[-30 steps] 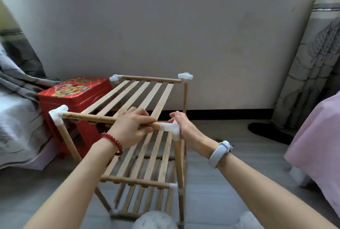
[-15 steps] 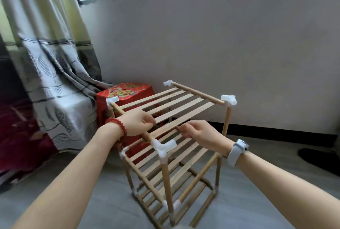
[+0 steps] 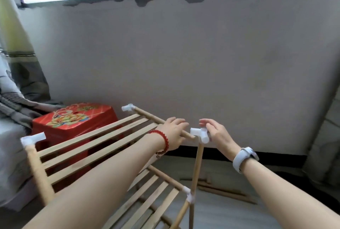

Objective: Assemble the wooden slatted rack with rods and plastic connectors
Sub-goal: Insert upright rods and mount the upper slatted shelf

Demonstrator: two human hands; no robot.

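The wooden slatted rack stands on the floor with two slatted tiers and white plastic connectors at its corners. My left hand grips the far top rod close to its right end. My right hand holds the white corner connector at the top of the upright rod, thumb and fingers around it. Other white connectors sit at the far left corner and the near left corner. My left forearm lies across the top slats.
A red patterned box stands behind the rack on the left, by a grey curtain. Loose wooden rods lie on the floor to the right. The wall is close behind.
The rack has turned and my view has risen. My left hand left the near top rod for the far one. My right hand went from the slats to the far right corner connector.
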